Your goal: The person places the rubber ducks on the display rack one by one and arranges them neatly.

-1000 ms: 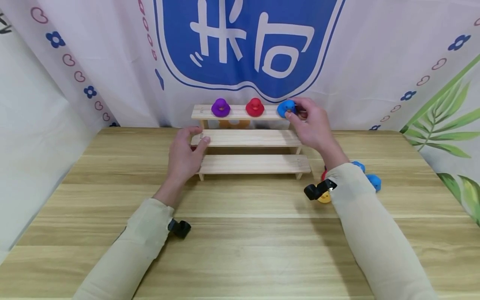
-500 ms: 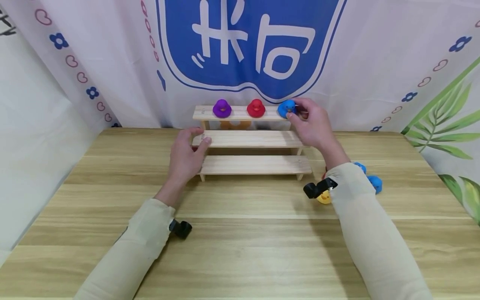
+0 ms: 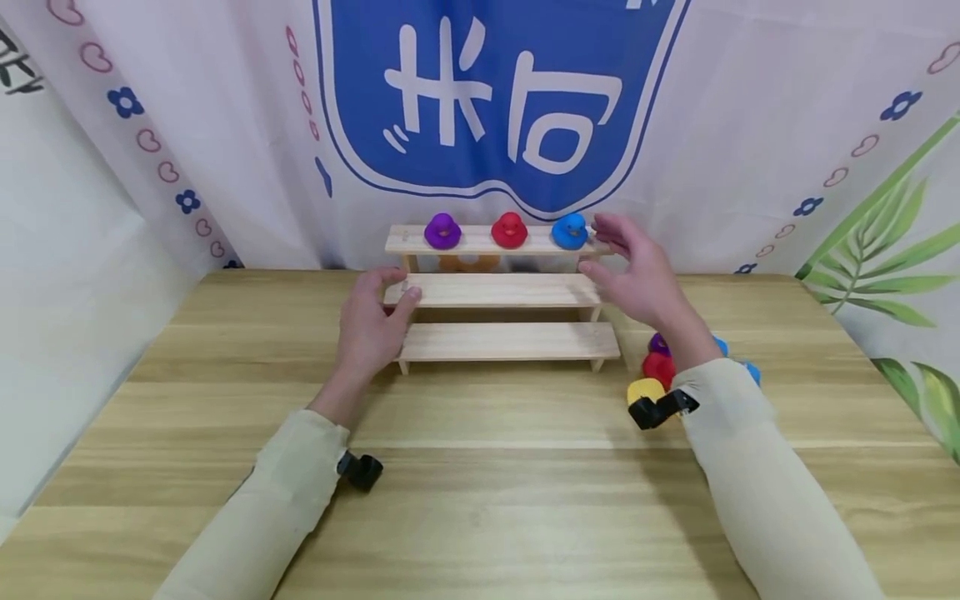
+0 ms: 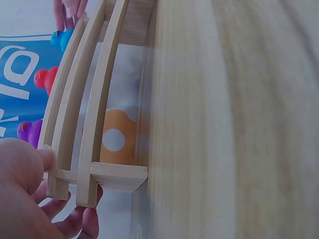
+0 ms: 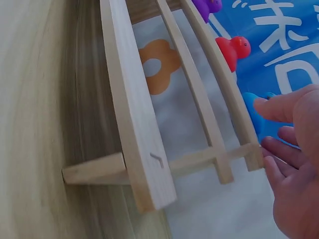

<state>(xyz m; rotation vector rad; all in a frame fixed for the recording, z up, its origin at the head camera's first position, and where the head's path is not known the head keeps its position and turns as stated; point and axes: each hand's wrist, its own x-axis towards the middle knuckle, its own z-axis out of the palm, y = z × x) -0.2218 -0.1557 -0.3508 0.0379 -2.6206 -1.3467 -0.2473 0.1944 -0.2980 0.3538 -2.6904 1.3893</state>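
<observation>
White printed curtain [image 3: 750, 142] fills the top of the frame; below it, the wood-grain table [image 3: 480, 517] runs to the bottom edge. Upper centre, a three-tier wooden stand [image 3: 510, 340] backs up near the cloth. Left hand [image 3: 371, 325], left of centre, grips the left end of the middle tier, thumb over the front; it has not shifted its hold, steadying the thing, I judge. Right hand [image 3: 637, 271], right of upper centre, is the news: half a second ago thumb and fingers pinched the blue duck [image 3: 570, 233]; now they are parted and loose, holding nothing, a narrow gap between them and the toy. That duck sits upright by itself towards the right end of the top tier, in line with the red duck [image 3: 510, 231] at the middle and the purple duck [image 3: 443, 232] at the left. I take its placing as done, and the top row as filled; the two lower tiers carry none. Right of centre, loose ducks [image 3: 657, 369] huddle on the table, partly behind the right forearm, more of them showing now that it has shifted.
</observation>
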